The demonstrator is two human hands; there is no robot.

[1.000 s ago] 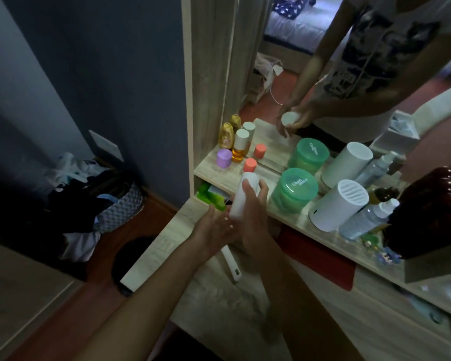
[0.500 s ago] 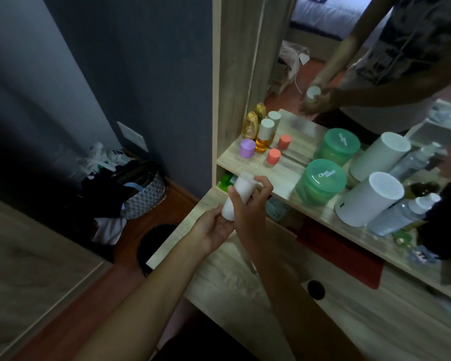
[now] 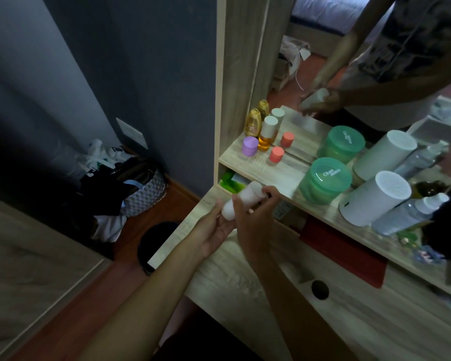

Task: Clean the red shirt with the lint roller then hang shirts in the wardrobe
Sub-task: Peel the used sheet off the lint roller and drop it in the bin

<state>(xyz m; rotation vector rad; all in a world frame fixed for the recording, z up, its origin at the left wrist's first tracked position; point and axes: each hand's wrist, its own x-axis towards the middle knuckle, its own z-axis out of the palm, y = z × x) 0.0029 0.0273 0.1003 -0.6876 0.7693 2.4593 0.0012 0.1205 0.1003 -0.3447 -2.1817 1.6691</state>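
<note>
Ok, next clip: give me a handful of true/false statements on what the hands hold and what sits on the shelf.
1. Both hands hold the white lint roller. True: the left hand supports its lower end, the right hand wraps its middle.
2. The roller lies flat on the desk. False: it is held above the desk, tilted.
3. A purple-capped jar stands on the shelf near the amber bottle. True.
4. The green tub has its lid off. False: the lid is on.
5. The red shirt is in hand. False: no shirt is held.
</note>
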